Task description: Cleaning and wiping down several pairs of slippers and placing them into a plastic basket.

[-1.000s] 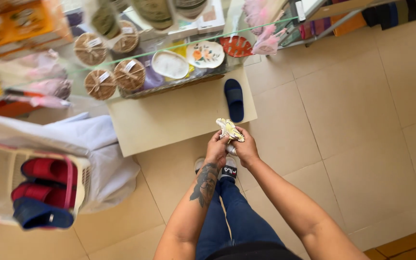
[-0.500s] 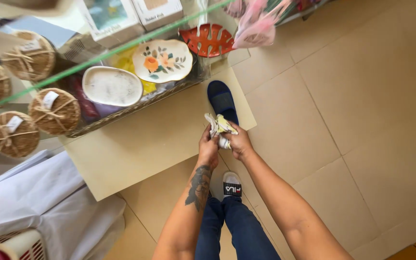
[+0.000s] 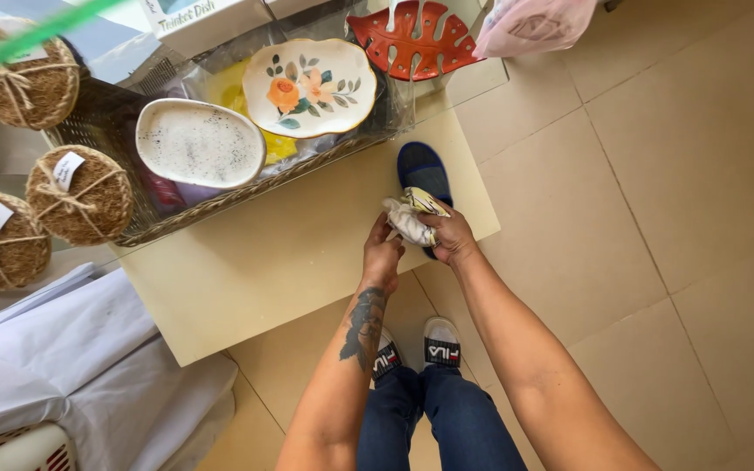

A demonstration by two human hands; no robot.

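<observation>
Left hand: the left hand (image 3: 383,255) is reaching up with curled fingers, pinching the near end of the crumpled wad (image 3: 412,218), probably to steady it while the other hand is working.
Right hand: the right hand (image 3: 449,235) is closing round the wad's far side, thumb and fingers wrapping it; both hands are pressing toward each other with the wad between them.
Crumpled wad: it is looking like whitish paper or cloth with a yellow patch, held up in the air between the two hands rather than resting on anything; what it is exactly, I cannot tell.
Dark blue slipper: the slipper (image 3: 423,174) is lying just beyond the fingertips on the pale board (image 3: 263,270), toe pointing away, partly hidden behind the wad; being so close, it is seeming to belong with the bundle.
Pale board: it is stretching out to the left of the hands, serving as a flat base on the tiled floor (image 3: 656,218).
Wicker tray: the tray (image 3: 220,205) is sitting farther off, up and left of the hands, tilting its dishes for display: a speckled oval dish (image 3: 200,144) and a flowered dish (image 3: 309,87).
Red leaf dish: it (image 3: 416,39) is resting well beyond the hands.
Woven rounds: tied coasters (image 3: 80,192) are standing far left.
Feet: the person's shoes (image 3: 441,340) are standing just below the hands.
</observation>
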